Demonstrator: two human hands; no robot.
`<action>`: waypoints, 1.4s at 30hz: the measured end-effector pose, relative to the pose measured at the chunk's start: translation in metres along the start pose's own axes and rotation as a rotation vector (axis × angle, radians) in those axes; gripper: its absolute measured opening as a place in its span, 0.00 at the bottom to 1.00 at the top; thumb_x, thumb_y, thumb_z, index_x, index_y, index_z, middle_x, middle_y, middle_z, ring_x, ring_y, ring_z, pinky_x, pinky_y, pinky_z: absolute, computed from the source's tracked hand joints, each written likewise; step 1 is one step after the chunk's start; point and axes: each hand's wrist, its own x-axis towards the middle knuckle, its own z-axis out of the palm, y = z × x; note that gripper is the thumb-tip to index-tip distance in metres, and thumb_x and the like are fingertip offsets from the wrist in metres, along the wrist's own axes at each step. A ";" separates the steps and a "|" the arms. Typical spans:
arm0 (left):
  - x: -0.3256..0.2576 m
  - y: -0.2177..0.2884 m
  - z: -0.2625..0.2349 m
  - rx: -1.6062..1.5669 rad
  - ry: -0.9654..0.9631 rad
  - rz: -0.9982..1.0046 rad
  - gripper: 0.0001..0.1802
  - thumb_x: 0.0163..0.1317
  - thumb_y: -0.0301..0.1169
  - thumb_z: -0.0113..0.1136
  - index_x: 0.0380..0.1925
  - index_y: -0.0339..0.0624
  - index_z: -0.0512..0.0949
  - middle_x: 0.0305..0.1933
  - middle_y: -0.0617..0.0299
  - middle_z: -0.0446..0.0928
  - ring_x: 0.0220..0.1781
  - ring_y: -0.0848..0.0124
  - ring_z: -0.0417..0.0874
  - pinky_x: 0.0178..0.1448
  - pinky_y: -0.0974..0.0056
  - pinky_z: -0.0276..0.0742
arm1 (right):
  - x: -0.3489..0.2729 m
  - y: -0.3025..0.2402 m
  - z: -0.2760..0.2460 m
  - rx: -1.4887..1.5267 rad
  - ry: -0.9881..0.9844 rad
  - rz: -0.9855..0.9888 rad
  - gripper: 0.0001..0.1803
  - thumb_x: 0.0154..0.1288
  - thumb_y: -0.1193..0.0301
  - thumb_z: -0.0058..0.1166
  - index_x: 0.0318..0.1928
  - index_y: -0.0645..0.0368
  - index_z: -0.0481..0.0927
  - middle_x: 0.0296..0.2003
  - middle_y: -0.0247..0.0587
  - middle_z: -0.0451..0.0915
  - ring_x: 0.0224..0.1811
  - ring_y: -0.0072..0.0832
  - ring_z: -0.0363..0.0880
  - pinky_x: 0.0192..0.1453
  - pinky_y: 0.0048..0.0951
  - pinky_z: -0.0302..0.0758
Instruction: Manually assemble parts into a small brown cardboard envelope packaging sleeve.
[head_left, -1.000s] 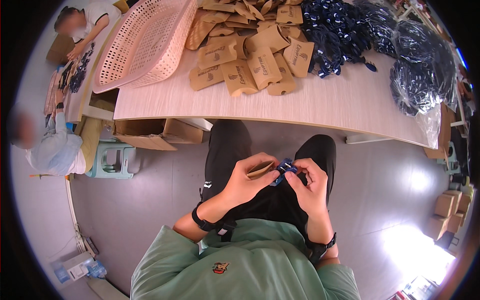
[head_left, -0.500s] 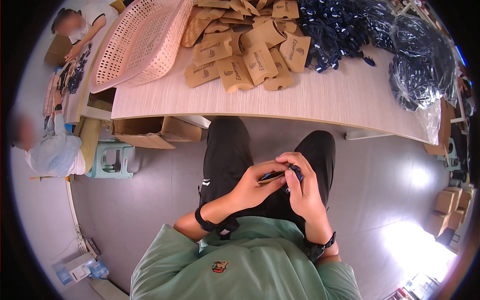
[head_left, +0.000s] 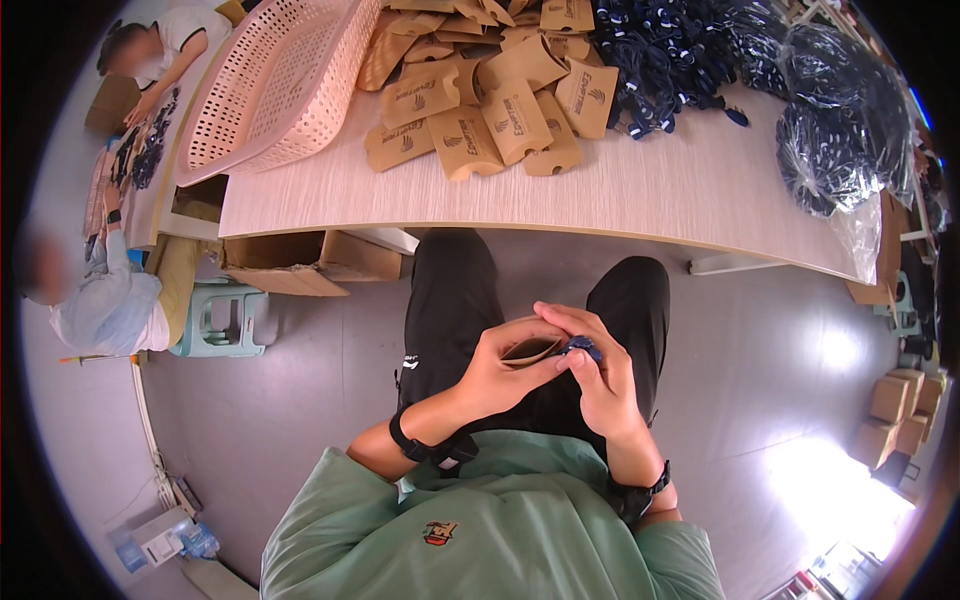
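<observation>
Above my lap, my left hand grips a brown cardboard pillow box, fingers behind it and thumb in front. The box's end gapes open, showing a dark hollow inside. My right hand pinches a small navy blue cord bundle between thumb and fingers, right beside the box. Both hands meet there, and the right fingertips overlap the left hand. Whether part of the bundle is inside the box, I cannot tell. On the table, a heap of similar pillow boxes lies next to a pile of navy cord bundles.
The wooden table stands in front of my knees. On it are a pink perforated basket at left and clear plastic bags of dark bundles at right. An open carton sits underneath. Two people work at the left near a green stool.
The box mouth has become wider and more visible, tilted toward me. The blue bundle now shows more clearly at my right fingertips. My hands have barely shifted.
</observation>
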 end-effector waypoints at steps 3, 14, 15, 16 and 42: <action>0.001 0.001 0.005 -0.067 0.035 0.003 0.14 0.63 0.23 0.65 0.48 0.30 0.78 0.47 0.57 0.80 0.50 0.72 0.80 0.57 0.66 0.77 | -0.001 0.002 0.003 0.118 0.046 -0.021 0.22 0.76 0.64 0.46 0.59 0.69 0.76 0.59 0.55 0.75 0.61 0.41 0.73 0.64 0.36 0.70; 0.004 0.001 -0.011 -0.007 -0.033 0.139 0.21 0.67 0.30 0.56 0.59 0.35 0.71 0.43 0.58 0.69 0.46 0.69 0.73 0.56 0.62 0.70 | -0.004 -0.004 -0.011 0.318 0.253 -0.052 0.22 0.78 0.57 0.43 0.38 0.67 0.75 0.48 0.60 0.81 0.54 0.42 0.79 0.60 0.39 0.72; 0.004 0.002 -0.014 0.025 -0.065 0.150 0.25 0.68 0.36 0.58 0.60 0.35 0.68 0.45 0.58 0.66 0.47 0.68 0.71 0.57 0.61 0.69 | -0.004 -0.007 -0.014 0.393 0.271 -0.040 0.23 0.78 0.57 0.43 0.38 0.67 0.75 0.47 0.61 0.81 0.52 0.42 0.79 0.60 0.38 0.72; 0.007 -0.002 -0.014 0.006 -0.075 0.158 0.30 0.62 0.38 0.63 0.60 0.37 0.67 0.44 0.58 0.64 0.46 0.68 0.68 0.56 0.61 0.67 | -0.004 -0.011 -0.016 0.439 0.279 -0.025 0.22 0.78 0.57 0.43 0.39 0.67 0.73 0.44 0.62 0.81 0.49 0.42 0.81 0.59 0.39 0.73; 0.007 -0.005 0.001 -0.108 -0.295 -0.179 0.08 0.65 0.25 0.61 0.42 0.34 0.79 0.38 0.61 0.82 0.39 0.76 0.81 0.44 0.68 0.80 | 0.015 -0.038 -0.009 1.025 0.068 0.165 0.20 0.79 0.54 0.36 0.38 0.59 0.67 0.38 0.55 0.80 0.33 0.45 0.82 0.36 0.39 0.79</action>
